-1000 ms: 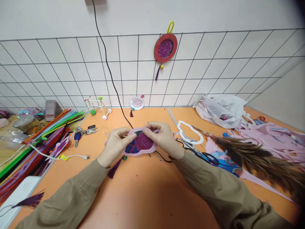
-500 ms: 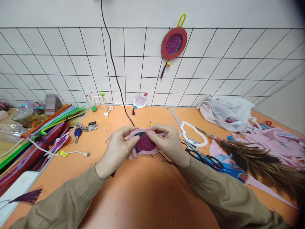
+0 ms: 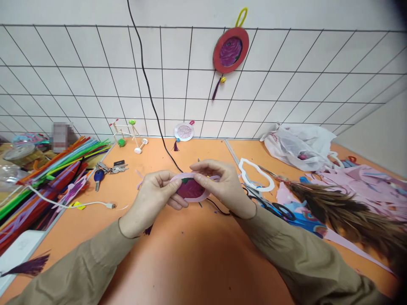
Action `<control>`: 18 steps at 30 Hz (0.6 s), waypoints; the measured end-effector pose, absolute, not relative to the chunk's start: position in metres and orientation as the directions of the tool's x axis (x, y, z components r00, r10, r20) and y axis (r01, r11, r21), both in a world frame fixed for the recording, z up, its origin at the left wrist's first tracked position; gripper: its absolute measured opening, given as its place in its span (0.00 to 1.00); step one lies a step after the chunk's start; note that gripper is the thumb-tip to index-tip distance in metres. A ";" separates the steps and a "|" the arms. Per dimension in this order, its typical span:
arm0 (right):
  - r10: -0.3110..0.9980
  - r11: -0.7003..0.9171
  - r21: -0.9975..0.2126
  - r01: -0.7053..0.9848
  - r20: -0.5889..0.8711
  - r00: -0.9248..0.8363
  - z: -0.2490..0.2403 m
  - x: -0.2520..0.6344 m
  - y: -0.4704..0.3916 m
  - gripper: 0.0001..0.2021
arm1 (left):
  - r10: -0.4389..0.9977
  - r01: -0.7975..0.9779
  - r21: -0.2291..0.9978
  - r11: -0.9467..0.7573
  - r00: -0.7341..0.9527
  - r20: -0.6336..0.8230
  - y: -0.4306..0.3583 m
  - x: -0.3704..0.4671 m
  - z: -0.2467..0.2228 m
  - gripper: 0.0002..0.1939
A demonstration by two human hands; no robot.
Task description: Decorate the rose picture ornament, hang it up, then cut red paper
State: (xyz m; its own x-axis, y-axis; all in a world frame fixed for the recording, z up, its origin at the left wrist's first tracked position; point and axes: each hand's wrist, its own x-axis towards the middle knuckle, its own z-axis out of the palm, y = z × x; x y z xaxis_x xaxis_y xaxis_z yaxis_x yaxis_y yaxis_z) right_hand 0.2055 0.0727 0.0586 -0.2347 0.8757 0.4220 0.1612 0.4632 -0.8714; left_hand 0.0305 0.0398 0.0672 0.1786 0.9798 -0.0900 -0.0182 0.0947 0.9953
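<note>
Between my two hands, above the orange table (image 3: 178, 262), is a small pendant (image 3: 192, 189) with a pale pink frame around a dark magenta flower picture with a green leaf. My left hand (image 3: 155, 197) pinches its left edge, thumb on the front and fingers curled behind. On the upper right edge, my right hand (image 3: 222, 186) presses with its thumb, its fingers bent over the back. A dark purple tassel (image 3: 148, 230) shows partly below my left wrist. Behind my right hand, a pink strip and a thin black cord are partly covered.
Scissors (image 3: 282, 211), a white wavy frame (image 3: 257, 176), brown feathers (image 3: 333, 207) and pink scraps (image 3: 359, 190) lie on the right. Keys (image 3: 99, 178), a white cable (image 3: 79, 206) and colourful pipe cleaners (image 3: 47, 203) are left. A red round pendant (image 3: 217, 55) hangs on the wall grid.
My left thumb has slid outward to the pink rim, and more of its fingers show beneath. My right hand keeps its grip. The view has tilted slightly down.
</note>
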 end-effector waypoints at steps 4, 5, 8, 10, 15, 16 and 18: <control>0.769 0.637 -0.733 0.238 0.589 -0.247 0.061 0.209 0.073 0.04 | 0.980 -0.023 0.991 0.131 0.155 -0.126 0.041 0.031 0.068 0.18; 0.730 0.683 -0.684 0.256 0.633 -0.257 0.060 0.210 0.073 0.03 | 0.979 -0.023 0.990 0.140 0.154 -0.134 0.041 0.031 0.069 0.18; 0.624 0.779 -0.552 0.297 0.726 -0.288 0.056 0.209 0.073 0.03 | 0.978 -0.032 0.989 0.146 0.153 -0.139 0.039 0.031 0.071 0.19; 0.574 0.814 -0.491 0.312 0.762 -0.300 0.053 0.208 0.074 0.05 | 0.978 -0.040 0.987 0.153 0.148 -0.145 0.038 0.032 0.073 0.20; 0.454 0.874 -0.347 0.341 0.834 -0.314 0.049 0.206 0.074 0.06 | 0.977 -0.039 0.985 0.168 0.138 -0.161 0.037 0.033 0.075 0.19; 0.437 0.878 -0.322 0.354 0.841 -0.319 0.049 0.206 0.074 0.06 | 0.977 -0.038 0.985 0.167 0.139 -0.161 0.037 0.033 0.076 0.18; 0.415 0.879 -0.281 0.386 0.849 -0.327 0.048 0.206 0.075 0.06 | 0.977 -0.029 0.986 0.164 0.141 -0.159 0.037 0.033 0.077 0.17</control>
State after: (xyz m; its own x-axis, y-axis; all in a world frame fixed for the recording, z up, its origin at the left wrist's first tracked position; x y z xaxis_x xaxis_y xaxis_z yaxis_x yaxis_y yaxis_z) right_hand 0.2057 0.0748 0.0478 -0.3267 0.4150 0.8491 0.3858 0.8787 -0.2810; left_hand 0.0326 0.0366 0.0767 0.1405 0.9772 -0.1589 -0.0290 0.1645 0.9860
